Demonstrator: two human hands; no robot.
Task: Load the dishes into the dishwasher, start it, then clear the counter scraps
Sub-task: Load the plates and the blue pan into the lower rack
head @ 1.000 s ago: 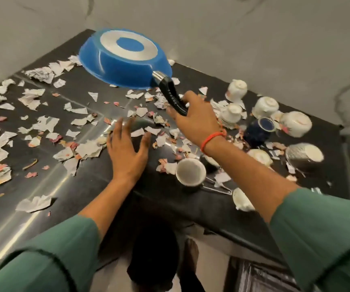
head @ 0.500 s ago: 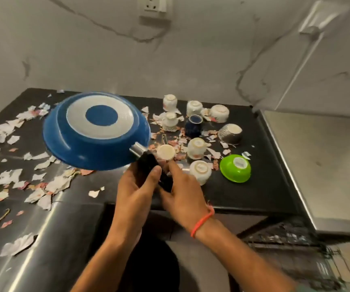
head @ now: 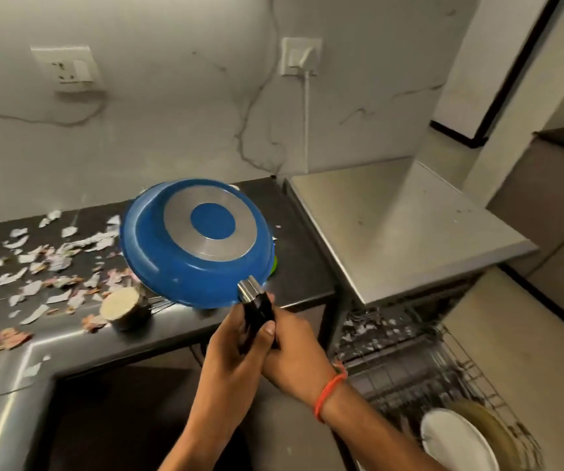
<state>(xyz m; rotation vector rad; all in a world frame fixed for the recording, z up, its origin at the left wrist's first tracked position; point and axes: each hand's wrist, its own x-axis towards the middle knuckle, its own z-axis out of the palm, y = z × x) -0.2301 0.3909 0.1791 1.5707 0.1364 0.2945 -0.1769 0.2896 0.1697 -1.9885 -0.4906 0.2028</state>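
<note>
A blue frying pan (head: 171,246) with a silver ring on its underside hangs upside down over the black counter (head: 294,266). Both hands grip its black handle (head: 256,314): my left hand (head: 236,348) from the left, my right hand (head: 294,358), with an orange wrist band, from the right. The pan hides most of the cups behind it; a sliver of the green bowl (head: 274,265) shows at its right rim. The dishwasher's lower rack (head: 419,362) is pulled out at the lower right, with a white plate (head: 453,443) and an olive plate (head: 491,430) standing in it.
Torn paper scraps (head: 36,266) litter the counter's left part. An overturned cup (head: 120,305) lies near the counter's front edge. The dishwasher's grey top (head: 392,226) adjoins the counter on the right. Wall sockets (head: 70,68) and a white cable (head: 306,107) are on the wall behind.
My left hand left the counter and joined the right on the pan handle. The pan swung right and toward me, and my view turned right to the open dishwasher.
</note>
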